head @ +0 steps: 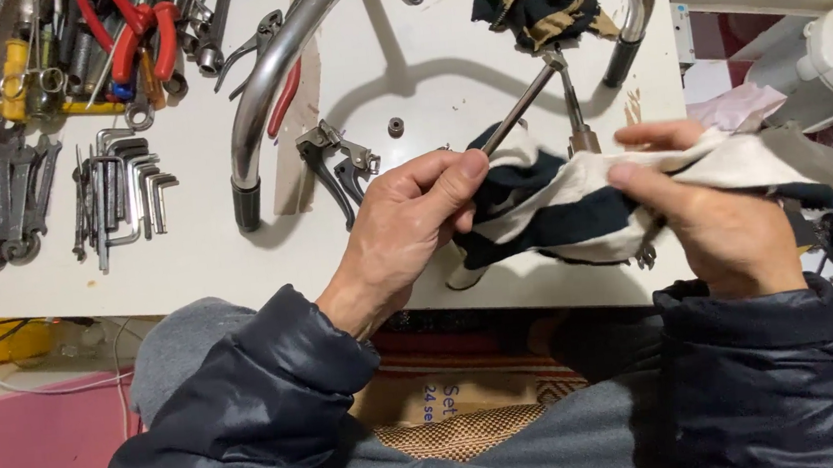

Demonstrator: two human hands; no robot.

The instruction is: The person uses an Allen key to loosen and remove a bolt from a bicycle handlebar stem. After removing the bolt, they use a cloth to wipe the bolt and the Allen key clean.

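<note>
left hand (406, 230) is pinching thin stiff steel rod (518, 108) by its near end | right hand (711, 208) is gripping soft, limp black-and-cream striped rag (575, 205), fingers pressed together | both hovering over white table (207, 252) edge

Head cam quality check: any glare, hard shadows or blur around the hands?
Head view: sharp overall, no motion blur on the left hand or right hand; bright highlights streak the chrome handlebar; it throws a soft grey shadow across the white table; wide-angle bending at the edges; lap area below is dimmer.
</note>
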